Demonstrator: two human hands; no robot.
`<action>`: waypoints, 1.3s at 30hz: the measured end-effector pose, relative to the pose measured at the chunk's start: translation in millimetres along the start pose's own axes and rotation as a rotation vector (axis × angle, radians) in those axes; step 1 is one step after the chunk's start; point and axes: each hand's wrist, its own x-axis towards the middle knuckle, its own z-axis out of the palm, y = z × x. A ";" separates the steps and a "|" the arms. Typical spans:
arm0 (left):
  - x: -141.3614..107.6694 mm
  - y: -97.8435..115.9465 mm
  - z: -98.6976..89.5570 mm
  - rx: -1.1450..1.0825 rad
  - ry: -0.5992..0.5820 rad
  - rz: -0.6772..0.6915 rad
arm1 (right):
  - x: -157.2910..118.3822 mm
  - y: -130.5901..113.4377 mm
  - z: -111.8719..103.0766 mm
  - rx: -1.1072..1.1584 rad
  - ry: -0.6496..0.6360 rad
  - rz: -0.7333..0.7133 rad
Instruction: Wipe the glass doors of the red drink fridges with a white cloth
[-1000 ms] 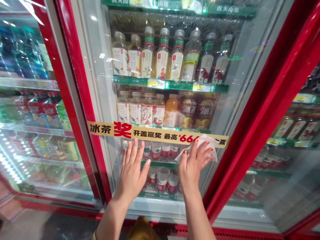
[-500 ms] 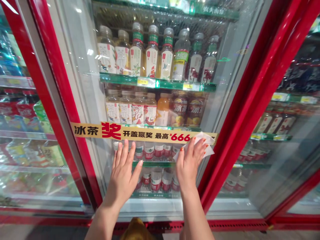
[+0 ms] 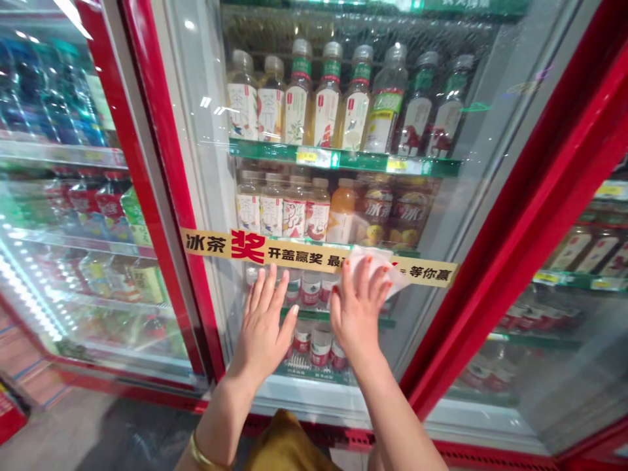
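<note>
My right hand (image 3: pixel 360 307) presses a white tissue (image 3: pixel 395 282) against the glass door (image 3: pixel 206 196) of a drinks cooler. Its fingers are spread over the tissue, which covers part of a yellow printed strip (image 3: pixel 299 257) stuck across the glass. To the left, my left hand (image 3: pixel 265 320) is open with fingers apart, just below the strip; it holds nothing and appears to rest on the glass. Behind the door stand rows of bottled drinks (image 3: pixel 326 104) on green-edged shelves. My hands hide some of the lower bottles.
A red door frame (image 3: pixel 495 216) rises on the right, and another red frame (image 3: pixel 161 144) on the left. Neighbouring cooler sections with bottles (image 3: pixel 112 203) lie beyond both. Grey floor (image 3: pixel 112 432) shows at the lower left.
My right hand has slid left along the strip with the tissue, uncovering the strip's right end. The left hand stays under the strip. The view has shifted left.
</note>
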 end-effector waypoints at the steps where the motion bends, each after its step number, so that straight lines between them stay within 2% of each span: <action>1: -1.4 -3.2 -0.6 -0.006 -0.005 0.017 | -3.8 -9.8 7.9 0.007 -0.056 -0.118; 3: -5.7 -13.4 -2.8 -0.021 -0.011 0.038 | -22.2 -19.3 20.4 0.031 -0.168 -0.386; 5: -10.8 -28.3 -7.1 -0.018 -0.002 0.026 | -40.4 -12.3 23.2 0.056 -0.253 -0.631; 7: -14.2 -46.4 -13.2 0.008 0.025 0.002 | -41.4 2.9 15.5 0.052 -0.276 -0.741; 9: -14.5 -64.3 -19.9 0.036 0.068 -0.021 | -19.0 11.5 2.9 0.027 -0.262 -0.725; 10: -13.4 -72.2 -22.6 0.049 0.089 -0.035 | -1.8 9.7 -2.4 0.014 -0.237 -0.668; 12: -10.2 -84.5 -25.7 0.062 0.109 -0.062 | 32.5 -6.6 -6.9 -0.005 -0.178 -0.530; 14: -7.6 -91.8 -25.0 0.062 0.099 -0.069 | 50.5 -32.0 -2.5 -0.011 -0.143 -0.437; 15: -7.1 -94.1 -23.7 0.060 0.089 -0.061 | 49.9 -44.1 1.8 -0.006 -0.150 -0.428; 17: -7.6 -96.8 -21.1 0.063 0.070 -0.048 | 31.9 -60.1 10.0 0.021 -0.207 -0.507; 21: -10.8 -98.4 -22.1 0.068 0.027 -0.059 | -10.8 -55.9 10.5 0.060 -0.299 -0.691; 24: -11.3 -98.1 -26.7 0.041 0.008 -0.062 | 3.1 -55.3 5.8 0.062 -0.267 -0.633; 28: -11.4 -98.9 -27.6 0.018 0.020 -0.068 | 37.2 -88.2 21.4 0.072 -0.214 -0.507; 31: -12.2 -100.4 -25.7 0.007 0.028 -0.068 | 26.3 -100.8 40.0 0.095 -0.249 -0.654; 33: -12.5 -100.9 -25.5 0.000 0.034 -0.068 | 10.4 -93.5 44.7 0.105 -0.281 -0.786; 35: -12.8 -100.7 -26.3 -0.004 0.033 -0.066 | 4.2 -81.4 40.9 0.105 -0.285 -0.825; 37: -12.9 -99.9 -27.2 -0.003 0.031 -0.066 | 15.2 -77.1 32.9 0.103 -0.255 -0.757; 39: -12.9 -99.3 -27.2 -0.001 0.033 -0.069 | 37.3 -87.8 27.5 0.108 -0.207 -0.639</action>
